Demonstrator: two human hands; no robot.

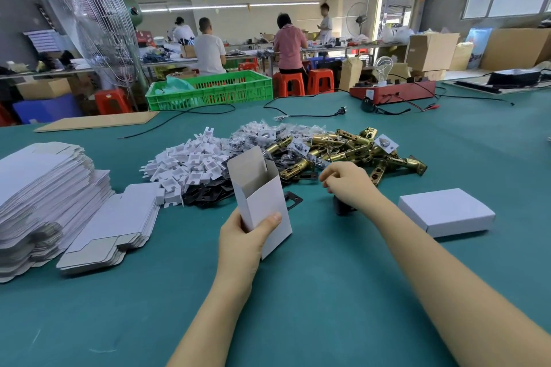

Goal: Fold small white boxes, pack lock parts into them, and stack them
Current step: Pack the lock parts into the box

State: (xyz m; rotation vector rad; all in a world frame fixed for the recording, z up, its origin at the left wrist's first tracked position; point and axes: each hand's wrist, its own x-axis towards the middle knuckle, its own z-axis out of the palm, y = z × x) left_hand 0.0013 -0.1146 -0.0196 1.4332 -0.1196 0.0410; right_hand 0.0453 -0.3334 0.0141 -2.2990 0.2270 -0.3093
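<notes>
1. Head view, surface: a wide table [298, 292] covered in teal-green cloth fills the lower frame. On its left lie two stacks of flat white box blanks [53, 202]. In the middle sit heaps of small white plastic pieces [190, 162], black plates [208, 192], bagged parts [268, 131] and brass latch bolts [354, 147].
2. The left hand [244, 243] grips an opened white box [262, 199] at its lower end, thumb across the front; the box stands tilted with its top flap up, in front of the heaps.
3. The right hand [347, 183] has its fingers curled, at the near edge of the brass pile, over a dark object [343, 206]; whether it grips anything cannot be told.
4. A closed white box [445, 211] lies flat at the right, well apart from the held one.
5. Room: a workshop with a green crate [214, 92], red stools [319, 80], a standing fan [89, 24], cardboard cartons [432, 50], a red base with a bulb [393, 91], and people at benches behind.
6. No writing is legible.
</notes>
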